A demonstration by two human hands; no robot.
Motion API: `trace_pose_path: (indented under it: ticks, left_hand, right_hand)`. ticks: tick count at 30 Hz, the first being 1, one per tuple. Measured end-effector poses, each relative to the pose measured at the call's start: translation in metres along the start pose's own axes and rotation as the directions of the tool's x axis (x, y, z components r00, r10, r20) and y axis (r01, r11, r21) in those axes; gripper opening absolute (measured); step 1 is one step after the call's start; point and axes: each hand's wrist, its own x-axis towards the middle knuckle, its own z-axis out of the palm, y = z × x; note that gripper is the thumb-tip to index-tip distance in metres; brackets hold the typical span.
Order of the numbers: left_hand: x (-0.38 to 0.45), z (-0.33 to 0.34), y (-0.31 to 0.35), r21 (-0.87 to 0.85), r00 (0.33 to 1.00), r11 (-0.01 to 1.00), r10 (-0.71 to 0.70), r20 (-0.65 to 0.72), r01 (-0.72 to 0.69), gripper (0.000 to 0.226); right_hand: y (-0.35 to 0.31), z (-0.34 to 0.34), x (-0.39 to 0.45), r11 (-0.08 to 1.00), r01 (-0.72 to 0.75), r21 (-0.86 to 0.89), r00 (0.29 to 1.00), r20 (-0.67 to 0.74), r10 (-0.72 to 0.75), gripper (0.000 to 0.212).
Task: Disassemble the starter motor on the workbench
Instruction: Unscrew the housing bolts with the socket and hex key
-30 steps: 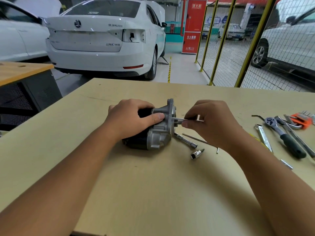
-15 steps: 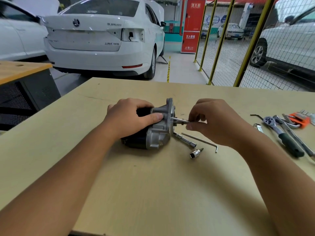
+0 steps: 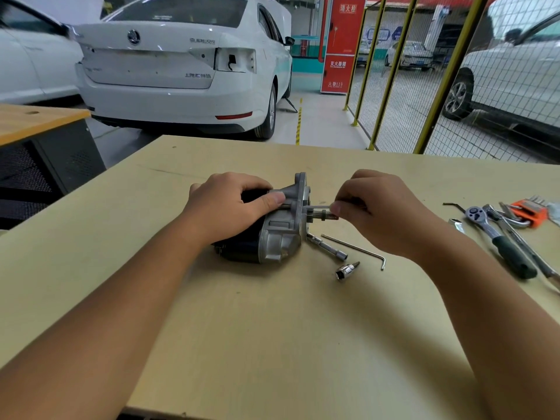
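Starter motor (image 3: 272, 231) lying on its side mid-bench (image 3: 272, 344). Left hand (image 3: 224, 207) wrapped over the body, fingers gripping it. Right hand (image 3: 381, 207) pinching a thin metal rod (image 3: 318, 207) that sticks out of the silver end housing.

Left hand (image 3: 227, 207): palm down, fingers curled over, thumb extended rightward, gripping. Right hand (image 3: 381, 213): fingertips (image 3: 335, 210) pinched together at its left edge. Both forearms bare, converging from lower corners.
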Motion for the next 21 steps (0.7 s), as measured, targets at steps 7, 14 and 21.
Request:
trace_pose_path:
  ticks: [7, 14, 21]
  left_hand:
    - [0.0003, -0.0003, -0.0011, 0.005, 1.0, 1.0, -0.005, 0.007, 0.005, 0.064]
    - [-0.0003, -0.0006, -0.0012, 0.011, 1.0, 1.0, -0.005, 0.011, 0.005, 0.069]
    - [0.0001, 0.001, -0.0018, 0.009, 1.0, 1.0, -0.009, -0.003, 0.009, 0.063]
  right_hand:
    - [-0.003, -0.0018, -0.0018, 0.999, 0.019, -0.032, 0.998, -0.063, -0.021, 0.009]
    - [-0.0001, 0.0, -0.0041, 0.998, -0.016, 0.055, 1.0, 0.001, 0.016, 0.01]
    - [-0.0006, -0.0004, -0.0008, 0.999, -0.043, 0.002, 0.999, 0.013, 0.043, 0.008]
